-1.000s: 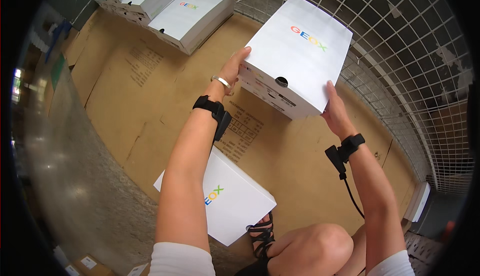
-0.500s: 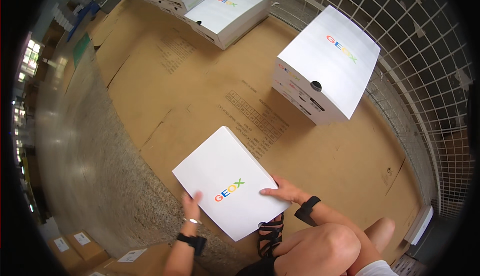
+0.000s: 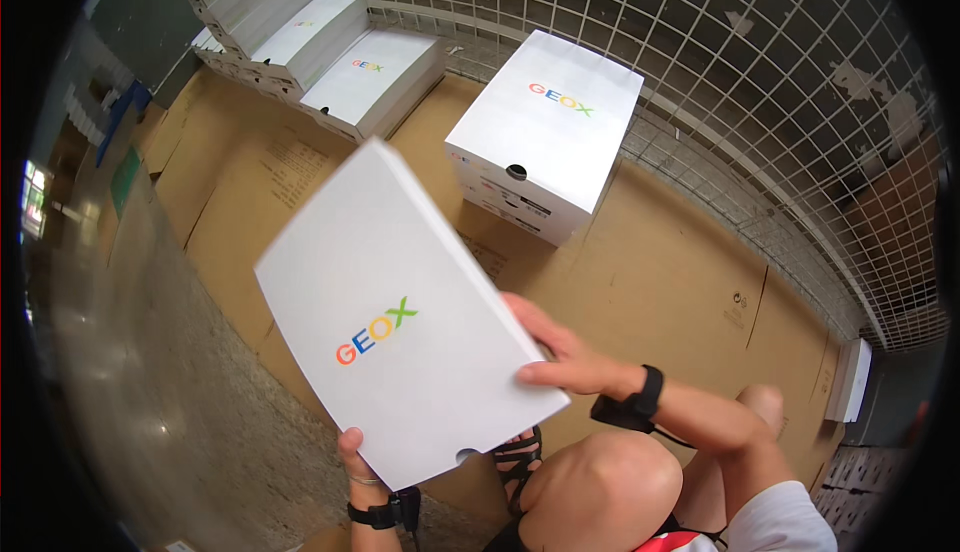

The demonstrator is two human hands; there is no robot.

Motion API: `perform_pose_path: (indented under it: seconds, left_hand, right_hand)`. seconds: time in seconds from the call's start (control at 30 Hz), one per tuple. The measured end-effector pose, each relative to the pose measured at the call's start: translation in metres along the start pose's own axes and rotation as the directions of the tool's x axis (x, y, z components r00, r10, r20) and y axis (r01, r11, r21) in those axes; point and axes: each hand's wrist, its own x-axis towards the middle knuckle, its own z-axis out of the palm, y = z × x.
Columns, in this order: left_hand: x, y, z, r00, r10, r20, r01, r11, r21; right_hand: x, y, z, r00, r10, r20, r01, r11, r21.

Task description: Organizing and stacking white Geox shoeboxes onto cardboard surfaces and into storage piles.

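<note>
A white shoebox [image 3: 400, 242] with coloured lettering on its lid is held tilted in front of me, raised over the cardboard. My right hand [image 3: 565, 352] grips its right edge, thumb on the lid and fingers along the side. At the near left corner is my left hand [image 3: 355, 457], its thumb at the edge and its other fingers hidden beneath the box. Both wrists wear black straps. Beyond the held box stands a stack of white shoeboxes [image 3: 545, 122], with a dark round finger hole in the top one's near side.
Flat brown cardboard [image 3: 680, 282] covers the floor. More white shoeboxes [image 3: 365, 77] are piled at the far left. A white wire mesh [image 3: 700, 62] runs along the back and right. A white box [image 3: 848, 382] stands at the right edge. Bare concrete [image 3: 200, 392] lies to the left.
The held shoebox has come up off the cardboard and tilted toward me. My left hand has closed on its near left corner. The view has shifted, moving the stack leftward in the picture.
</note>
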Motion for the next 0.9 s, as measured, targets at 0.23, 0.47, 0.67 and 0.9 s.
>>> perform_pose_path:
  seconds: [0.23, 0.47, 0.67, 0.9]
  left_hand:
    - [0.064, 0.057, 0.193, 0.791, 0.09, 0.605, -0.273, 0.937, 0.218]
    - [0.109, -0.058, 0.283, 0.444, -0.153, 0.883, -0.433, 0.826, 0.361]
    - [0.103, -0.202, 0.108, 0.815, -0.44, 0.378, -0.106, 0.527, 0.843]
    - [0.051, -0.206, 0.031, 0.769, -0.623, 0.142, 0.232, 0.48, 0.846]
  right_hand:
    - [-0.115, -0.096, -0.07, 0.688, -0.067, -0.722, 0.219, 0.968, 0.119]
    - [-0.213, 0.012, -0.095, 0.255, 0.118, -0.96, 0.491, 0.839, 0.234]
    - [-0.198, 0.131, -0.096, 0.181, 0.673, -0.718, -0.015, 0.731, 0.682]
    - [-0.174, 0.146, -0.172, 0.208, 0.489, -0.847, -0.024, 0.868, 0.495]
